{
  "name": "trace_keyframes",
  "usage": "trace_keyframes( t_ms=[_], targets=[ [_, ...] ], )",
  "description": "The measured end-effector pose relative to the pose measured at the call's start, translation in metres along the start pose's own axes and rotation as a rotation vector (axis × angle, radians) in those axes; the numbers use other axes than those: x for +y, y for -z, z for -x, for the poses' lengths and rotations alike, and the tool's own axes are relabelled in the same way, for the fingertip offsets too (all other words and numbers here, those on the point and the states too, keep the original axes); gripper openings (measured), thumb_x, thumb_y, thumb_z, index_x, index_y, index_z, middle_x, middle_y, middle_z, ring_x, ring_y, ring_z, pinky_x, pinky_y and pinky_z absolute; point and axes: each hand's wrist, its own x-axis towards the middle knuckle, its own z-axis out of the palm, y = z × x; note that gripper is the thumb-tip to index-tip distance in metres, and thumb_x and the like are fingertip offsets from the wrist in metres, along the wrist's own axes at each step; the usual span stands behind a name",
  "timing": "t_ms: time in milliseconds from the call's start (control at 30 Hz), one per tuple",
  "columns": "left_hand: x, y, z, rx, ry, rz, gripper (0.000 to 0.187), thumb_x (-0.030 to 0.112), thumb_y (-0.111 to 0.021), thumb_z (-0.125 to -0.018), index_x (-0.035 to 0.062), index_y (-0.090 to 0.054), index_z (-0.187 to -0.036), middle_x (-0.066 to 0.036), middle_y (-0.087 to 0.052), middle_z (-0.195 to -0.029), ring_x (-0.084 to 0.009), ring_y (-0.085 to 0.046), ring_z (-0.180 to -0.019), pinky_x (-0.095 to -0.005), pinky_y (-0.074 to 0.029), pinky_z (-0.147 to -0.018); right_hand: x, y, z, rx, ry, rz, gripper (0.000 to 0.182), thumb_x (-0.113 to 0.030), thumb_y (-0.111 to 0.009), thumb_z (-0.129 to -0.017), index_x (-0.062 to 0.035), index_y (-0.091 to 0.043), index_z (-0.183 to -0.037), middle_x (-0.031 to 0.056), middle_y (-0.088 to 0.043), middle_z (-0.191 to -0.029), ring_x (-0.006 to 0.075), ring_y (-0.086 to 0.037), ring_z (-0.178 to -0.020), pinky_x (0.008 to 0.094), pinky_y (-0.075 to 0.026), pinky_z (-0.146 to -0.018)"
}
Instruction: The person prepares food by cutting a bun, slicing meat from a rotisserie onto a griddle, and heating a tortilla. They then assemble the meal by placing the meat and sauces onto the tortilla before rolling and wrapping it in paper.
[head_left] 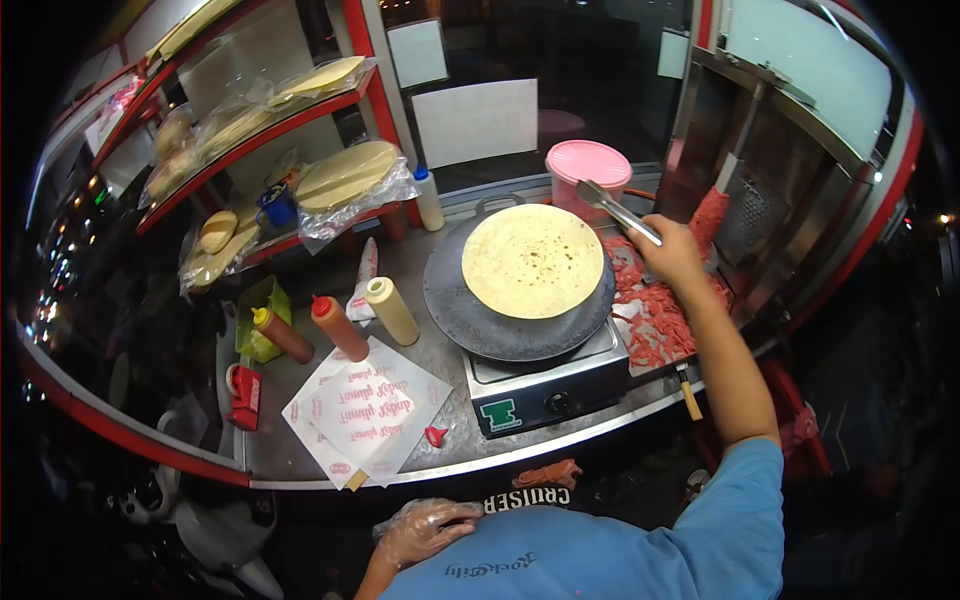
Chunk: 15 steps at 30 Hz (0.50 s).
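Flatbread (533, 260): already on hot plate (470, 318), unfilled.
Right hand (672, 250): fingers clasping tongs (617, 210) over meat (655, 315).
Left hand (425, 530): gloved, loosely curled, empty.

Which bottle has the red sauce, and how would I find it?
Start at the round griddle with the flatbread. Left of it lie three squeeze bottles. The red sauce bottle is the middle one, between the cream bottle and the yellow-capped brown bottle.
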Motion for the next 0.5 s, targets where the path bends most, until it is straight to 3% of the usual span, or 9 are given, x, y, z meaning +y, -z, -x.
trace_keyframes(
  t_ms=[67, 133, 200, 233, 300, 367, 433, 467, 500],
  targets=[
    [-0.016, 0.001, 0.025, 0.039, 0.177, -0.02, 0.029, 0.031, -0.07, -0.098, 0.0114, -0.074, -0.118, -0.009, -0.075, -0.119, -0.029, -0.072, -0.106, -0.0396, -0.057, -0.09, 0.02, -0.029, 0.021, -0.037, -0.003, 0.004, 0.036, -0.035, -0.072, -0.092, -0.0036, -0.074, -0.109, 0.0211, -0.074, -0.089, 0.0364, -0.073, -0.083, 0.0456, -0.054, -0.075],
    [-0.025, 0.005, 0.027, 0.016, 0.143, -0.011, 0.03, 0.032, -0.07, -0.098, 0.0116, -0.074, -0.119, -0.009, -0.075, -0.119, -0.029, -0.072, -0.106, -0.039, -0.057, -0.09, 0.036, -0.039, 0.024, -0.072, 0.036, 0.095, 0.037, -0.036, -0.072, -0.093, -0.0038, -0.074, -0.11, 0.0204, -0.073, -0.087, 0.0348, -0.073, -0.083, 0.045, -0.054, -0.076],
    [-0.03, 0.016, 0.02, -0.062, 0.046, -0.056, 0.031, 0.033, -0.069, -0.098, 0.0121, -0.072, -0.121, -0.009, -0.075, -0.119, -0.0286, -0.072, -0.104, -0.0383, -0.057, -0.089, 0.027, -0.041, 0.016, 0.123, -0.221, 0.299, 0.035, -0.036, -0.068, -0.095, -0.0035, -0.074, -0.108, 0.0201, -0.073, -0.084, 0.0329, -0.073, -0.081, 0.0454, -0.053, -0.074],
    [-0.03, 0.021, 0.016, -0.067, 0.038, -0.053, 0.031, 0.033, -0.069, -0.098, 0.0121, -0.072, -0.121, -0.009, -0.075, -0.119, -0.0286, -0.072, -0.104, -0.0383, -0.057, -0.089, 0.025, -0.038, 0.014, 0.128, -0.225, 0.307, 0.035, -0.036, -0.068, -0.095, -0.0035, -0.074, -0.108, 0.0201, -0.073, -0.084, 0.0329, -0.073, -0.081, 0.0454, -0.053, -0.074],
    [-0.024, 0.027, 0.006, -0.187, 0.002, -0.054, 0.031, 0.033, -0.067, -0.099, 0.0123, -0.072, -0.122, -0.01, -0.074, -0.116, -0.0302, -0.072, -0.101, -0.0396, -0.057, -0.087, 0.03, -0.034, 0.009, -0.093, -0.284, -0.024, 0.035, -0.036, -0.065, -0.097, -0.0034, -0.074, -0.106, 0.0209, -0.073, -0.087, 0.036, -0.072, -0.082, 0.0465, -0.053, -0.074],
    [-0.019, 0.032, -0.004, -0.235, -0.036, -0.078, 0.03, 0.031, -0.068, -0.099, 0.0118, -0.072, -0.121, -0.01, -0.075, -0.112, -0.0301, -0.072, -0.101, -0.0407, -0.057, -0.088, 0.048, -0.046, 0.009, -0.238, -0.349, 0.092, 0.035, -0.036, -0.065, -0.097, -0.0036, -0.074, -0.106, 0.022, -0.073, -0.092, 0.0411, -0.071, -0.083, 0.0485, -0.053, -0.074],
    [-0.028, 0.029, -0.004, -0.222, -0.106, -0.095, 0.031, 0.031, -0.067, -0.1, 0.0114, -0.071, -0.123, -0.01, -0.075, -0.115, -0.0298, -0.072, -0.101, -0.0404, -0.057, -0.089, 0.021, -0.045, 0.022, 0.239, -0.126, 0.181, 0.031, -0.036, -0.066, -0.096, -0.0065, -0.075, -0.103, 0.0231, -0.071, -0.087, 0.0433, -0.07, -0.084, 0.052, -0.053, -0.075],
    [-0.029, 0.029, -0.005, -0.209, -0.116, -0.095, 0.031, 0.031, -0.067, -0.1, 0.0114, -0.071, -0.123, -0.01, -0.075, -0.115, -0.0298, -0.072, -0.101, -0.0404, -0.057, -0.089, -0.003, -0.038, 0.027, 0.198, -0.043, 0.074, 0.028, -0.032, -0.068, -0.094, -0.0069, -0.076, -0.105, 0.0223, -0.072, -0.09, 0.0429, -0.07, -0.086, 0.0503, -0.055, -0.077],
    [-0.03, 0.029, -0.003, -0.204, -0.058, -0.064, 0.032, 0.032, -0.067, -0.1, 0.011, -0.071, -0.123, -0.01, -0.074, -0.117, -0.03, -0.072, -0.103, -0.0403, -0.057, -0.09, -0.018, -0.047, 0.033, 0.323, 0.111, 0.101, 0.024, -0.029, -0.068, -0.093, -0.0062, -0.075, -0.1, 0.0212, -0.073, -0.093, 0.0426, -0.07, -0.086, 0.0504, -0.055, -0.077]
  ],
)
